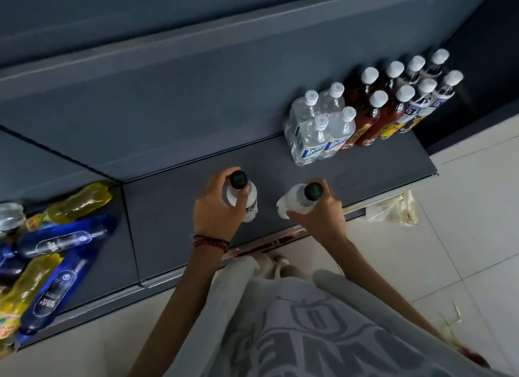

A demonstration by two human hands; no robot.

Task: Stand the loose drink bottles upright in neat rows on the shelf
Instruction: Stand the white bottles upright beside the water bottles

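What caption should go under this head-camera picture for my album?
Left hand grips one white bottle, right hand a tilted white bottle, over the grey shelf beside upright rows.

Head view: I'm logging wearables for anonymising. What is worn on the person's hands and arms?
No gloves or sleeves show on either forearm. The left hand has red and dark beaded bracelets at its wrist; the right hand has nothing at its wrist.

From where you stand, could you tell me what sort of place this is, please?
Probably a shop: a grey shelf, capped bottles standing in rows, and loose bottles piled at its left end.
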